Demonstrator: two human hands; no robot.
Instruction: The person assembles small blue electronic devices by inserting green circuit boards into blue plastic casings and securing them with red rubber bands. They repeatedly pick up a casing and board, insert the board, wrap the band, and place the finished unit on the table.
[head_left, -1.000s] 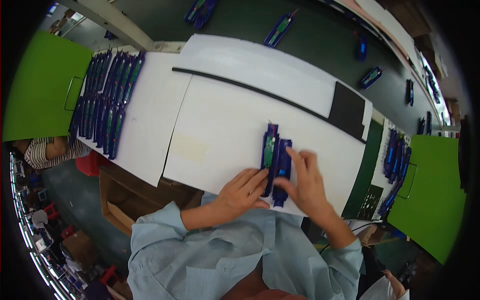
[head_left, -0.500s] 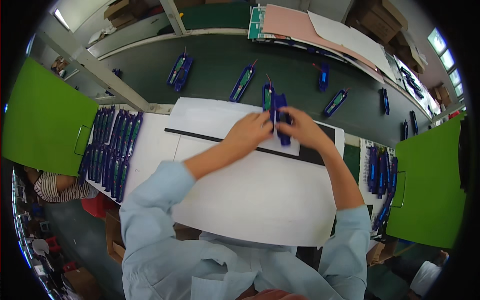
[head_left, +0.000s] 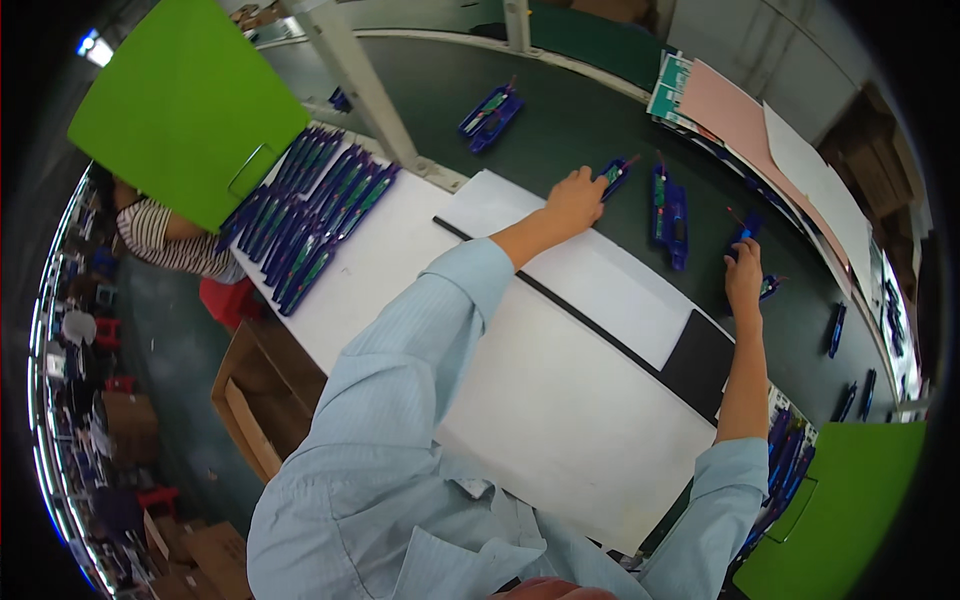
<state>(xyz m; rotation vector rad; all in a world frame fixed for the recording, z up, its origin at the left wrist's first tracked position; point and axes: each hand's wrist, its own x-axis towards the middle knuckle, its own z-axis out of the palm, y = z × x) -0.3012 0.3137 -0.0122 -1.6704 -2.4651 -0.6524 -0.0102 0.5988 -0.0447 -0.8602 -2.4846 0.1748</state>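
Left hand (head_left: 576,200) meets a case (head_left: 616,178) to its right, my right hand (head_left: 743,276) a shell (head_left: 745,229) just beyond, but I cannot tell whether either pinches.

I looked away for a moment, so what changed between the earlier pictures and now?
The pair of blue casings has moved forward off the white worktop onto the green surface, let go. The left hand has reached a green-boarded casing, the right hand another blue casing. The rows of casings on the left stayed.

Green surface (head_left: 560,140): spaced blue cases (head_left: 660,210) | White table (head_left: 395,250): rowed cases (head_left: 312,218)
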